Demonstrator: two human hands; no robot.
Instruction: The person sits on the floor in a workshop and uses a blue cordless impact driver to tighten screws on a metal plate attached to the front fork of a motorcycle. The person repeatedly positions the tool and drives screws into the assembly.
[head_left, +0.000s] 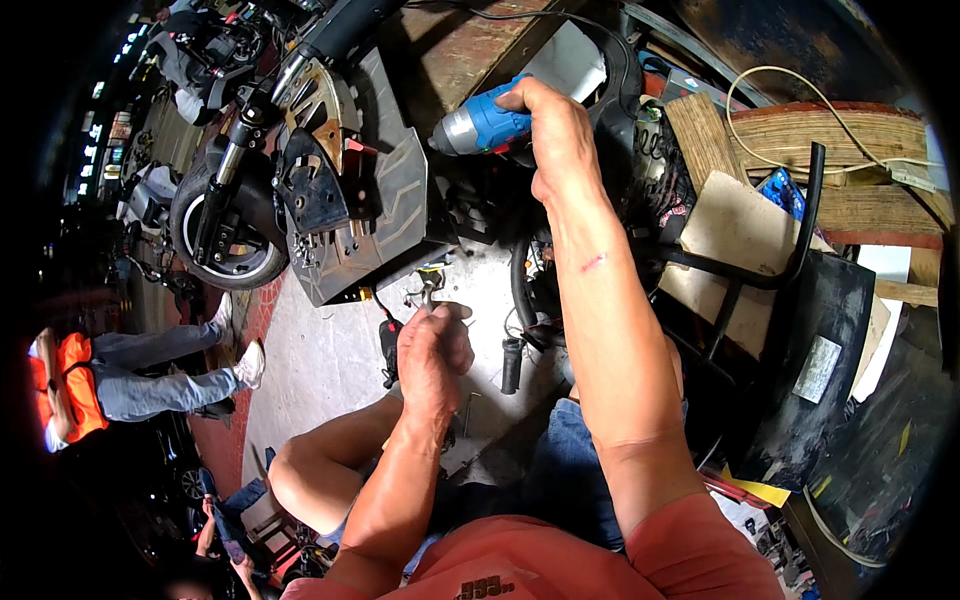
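Observation:
My right hand point(550, 125) is closed round a blue cordless impact wrench point(490, 122) with a grey metal nose. The nose points left, toward a dark grey scooter floorboard point(395, 190); its tip is apart from the board. On the board lie a brown-stained metal bracket point(325, 165) and several small bolts point(310, 255). My left hand point(436, 350) is closed lower down, in front of the board. A small metal end, perhaps of a wrench, sticks out above its fingers; the rest is hidden by the hand.
A scooter wheel point(230, 225) stands at the left. A black handlebar grip point(511, 366) and cables are near my knees. Wooden blocks point(830, 140), a black tube frame point(800, 250) and dark panels crowd the right. A person in an orange vest point(78, 380) is at far left.

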